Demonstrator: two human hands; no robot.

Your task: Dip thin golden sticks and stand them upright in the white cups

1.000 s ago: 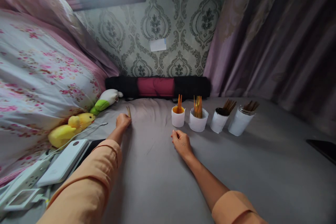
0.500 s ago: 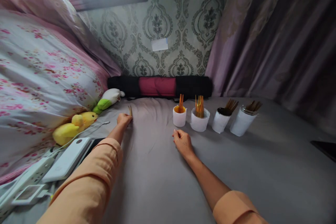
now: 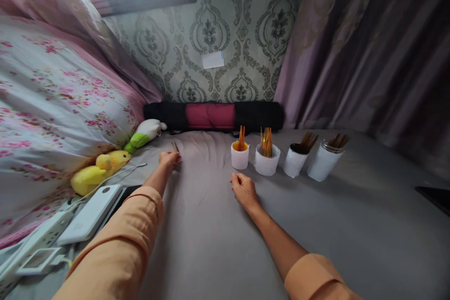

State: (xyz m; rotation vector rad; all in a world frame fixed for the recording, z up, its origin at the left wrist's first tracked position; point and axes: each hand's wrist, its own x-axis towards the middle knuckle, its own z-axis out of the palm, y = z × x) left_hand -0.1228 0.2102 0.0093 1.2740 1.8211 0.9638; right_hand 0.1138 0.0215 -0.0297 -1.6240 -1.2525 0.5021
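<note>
My left hand rests on the grey sheet with its fingers closed on a few thin brown sticks that poke up past it. My right hand lies loosely curled on the sheet just in front of a row of white cups; what it holds, if anything, is hidden. The nearest cup has an orange inside and orange sticks. Beside it stands a cup with yellow sticks, then a dark-rimmed cup with brown sticks and a tilted jar of brown sticks.
A black and red roll lies along the patterned wall. At the left are a floral quilt, a yellow plush toy, a white-green plush, a white device and a power strip. Curtains hang at the right.
My left hand has shifted a little to the right with the sticks, which now tilt lower. The right hand has stayed where it was.
</note>
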